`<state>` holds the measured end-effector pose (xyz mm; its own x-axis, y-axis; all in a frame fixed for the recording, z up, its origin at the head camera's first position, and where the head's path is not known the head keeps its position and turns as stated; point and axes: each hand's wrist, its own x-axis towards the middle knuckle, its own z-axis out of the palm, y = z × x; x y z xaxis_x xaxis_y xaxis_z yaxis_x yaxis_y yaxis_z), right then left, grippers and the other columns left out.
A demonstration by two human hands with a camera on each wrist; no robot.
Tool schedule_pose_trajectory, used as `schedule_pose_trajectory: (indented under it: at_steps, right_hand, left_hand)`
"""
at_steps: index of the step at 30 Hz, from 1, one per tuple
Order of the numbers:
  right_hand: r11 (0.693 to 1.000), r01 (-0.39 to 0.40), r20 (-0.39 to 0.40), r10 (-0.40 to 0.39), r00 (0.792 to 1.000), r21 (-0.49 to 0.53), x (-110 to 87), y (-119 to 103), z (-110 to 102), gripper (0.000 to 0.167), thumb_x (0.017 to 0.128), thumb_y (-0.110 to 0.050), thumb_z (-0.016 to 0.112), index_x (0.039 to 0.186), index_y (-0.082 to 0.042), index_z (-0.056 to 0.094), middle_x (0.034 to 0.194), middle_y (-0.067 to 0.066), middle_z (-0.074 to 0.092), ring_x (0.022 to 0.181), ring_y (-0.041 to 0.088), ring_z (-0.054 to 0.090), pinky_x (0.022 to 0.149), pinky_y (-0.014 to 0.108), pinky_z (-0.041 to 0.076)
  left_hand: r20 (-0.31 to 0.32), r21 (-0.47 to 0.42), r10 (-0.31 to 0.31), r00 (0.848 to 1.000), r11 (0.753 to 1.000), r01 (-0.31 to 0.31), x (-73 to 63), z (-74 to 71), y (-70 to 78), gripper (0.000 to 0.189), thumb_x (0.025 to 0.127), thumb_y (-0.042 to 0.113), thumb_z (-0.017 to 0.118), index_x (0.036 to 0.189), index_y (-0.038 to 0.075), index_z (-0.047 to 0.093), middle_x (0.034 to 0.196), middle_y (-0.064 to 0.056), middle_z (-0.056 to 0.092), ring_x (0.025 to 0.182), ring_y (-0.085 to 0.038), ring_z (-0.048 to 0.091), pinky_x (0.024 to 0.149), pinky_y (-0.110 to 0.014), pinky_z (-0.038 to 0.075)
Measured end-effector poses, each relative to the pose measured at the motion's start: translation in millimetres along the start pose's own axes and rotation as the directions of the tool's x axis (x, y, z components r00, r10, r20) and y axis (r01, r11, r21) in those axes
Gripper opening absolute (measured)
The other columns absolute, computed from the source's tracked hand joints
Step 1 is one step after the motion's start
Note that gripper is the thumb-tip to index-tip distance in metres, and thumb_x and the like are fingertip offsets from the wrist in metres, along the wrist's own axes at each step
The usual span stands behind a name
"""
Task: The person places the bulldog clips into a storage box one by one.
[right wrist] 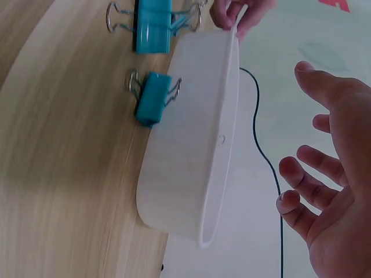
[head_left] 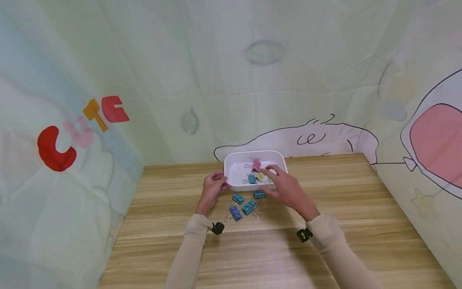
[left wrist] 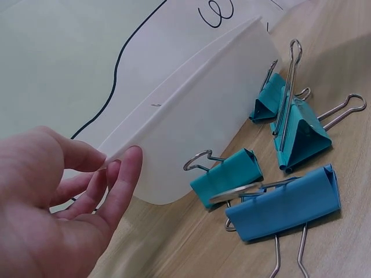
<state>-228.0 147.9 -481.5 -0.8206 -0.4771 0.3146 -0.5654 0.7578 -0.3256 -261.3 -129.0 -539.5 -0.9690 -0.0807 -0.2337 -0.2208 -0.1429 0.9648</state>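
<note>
My left hand (head_left: 213,185) pinches the left rim of a white plastic tray (head_left: 236,169) between thumb and fingers. Inside lie a pink binder clip (head_left: 256,165), a yellow binder clip (head_left: 260,176) and a teal binder clip (head_left: 252,179). Over the tray's right front side hovers my right hand (head_left: 285,186), fingers spread and loosely bent, with nothing between them in the right wrist view. In front of the tray, a blue binder clip (left wrist: 284,208) and several teal binder clips (left wrist: 304,136) are on the table.
The wood-grain table (head_left: 173,249) ends at a printed fabric backdrop (head_left: 231,92) behind the tray, with more fabric along both sides. A black wrist device (head_left: 217,228) sits at the left cuff, another wrist device (head_left: 304,235) at the right.
</note>
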Motion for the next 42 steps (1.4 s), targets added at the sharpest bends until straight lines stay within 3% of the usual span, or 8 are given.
schedule_pose_trajectory:
  at_steps: [7,15,22,28,34,42]
  right_hand:
    - [0.997,0.069,-0.010,-0.069,0.998,0.015,-3.7,-15,13,0.061,0.092,-0.045,0.079,0.142,-0.013,0.064,0.134,0.010,0.061,0.086,0.019,0.063,0.072,0.042,0.065]
    - [0.993,0.119,0.028,-0.119,0.992,0.023,-9.4,-33,26,0.060,0.094,-0.051,0.075,0.143,-0.019,0.063,0.132,0.006,0.062,0.095,0.018,0.065,0.082,0.038,0.065]
    - [0.982,0.185,0.068,-0.186,0.980,0.026,-14.1,-49,43,0.058,0.092,-0.044,0.079,0.141,-0.017,0.064,0.127,0.003,0.063,0.096,0.013,0.064,0.076,0.029,0.063]
    - [0.973,0.228,0.100,-0.229,0.968,0.024,-18.9,-64,55,0.060,0.092,-0.046,0.078,0.142,-0.014,0.063,0.129,0.005,0.064,0.093,0.015,0.068,0.068,0.030,0.063]
    - [0.979,0.201,0.172,-0.201,0.964,0.018,-24.4,-76,69,0.056,0.095,-0.046,0.075,0.142,-0.018,0.063,0.131,0.006,0.064,0.088,0.018,0.070,0.063,0.031,0.062]
    - [0.992,0.126,0.241,-0.130,0.962,0.031,-31.1,-79,88,0.054,0.099,-0.039,0.071,0.147,-0.018,0.058,0.136,0.010,0.062,0.095,0.023,0.070,0.062,0.035,0.063]
  left_hand:
    - [0.009,0.000,0.001,1.000,1.000,-0.001,0.9,-0.1,-0.3,0.041,0.103,-0.001,0.060,0.140,-0.013,0.049,0.118,-0.021,0.054,0.095,-0.030,0.070,0.086,-0.031,0.065]
    - [0.002,-0.012,0.019,1.000,1.000,-0.019,-0.8,0.8,0.0,0.038,0.102,-0.003,0.059,0.138,-0.014,0.050,0.113,-0.020,0.055,0.099,-0.040,0.068,0.078,-0.027,0.066]
    - [0.004,-0.035,0.049,0.999,0.998,-0.048,-1.3,1.3,-1.2,0.038,0.101,-0.006,0.059,0.136,-0.017,0.050,0.109,-0.019,0.055,0.092,-0.035,0.069,0.080,-0.032,0.066]
    - [0.008,-0.053,0.053,0.999,0.997,-0.052,-0.9,1.0,-2.3,0.039,0.101,-0.007,0.059,0.136,-0.018,0.049,0.109,-0.019,0.055,0.087,-0.030,0.070,0.081,-0.034,0.066]
    - [0.013,-0.059,0.058,0.998,0.997,-0.057,-0.1,0.6,-3.2,0.039,0.101,-0.007,0.058,0.136,-0.018,0.048,0.110,-0.019,0.054,0.087,-0.029,0.070,0.082,-0.033,0.066]
    - [0.014,-0.057,0.044,0.999,0.997,-0.043,-0.6,0.5,-2.4,0.039,0.102,-0.005,0.059,0.137,-0.017,0.048,0.111,-0.018,0.054,0.090,-0.029,0.069,0.083,-0.032,0.066]
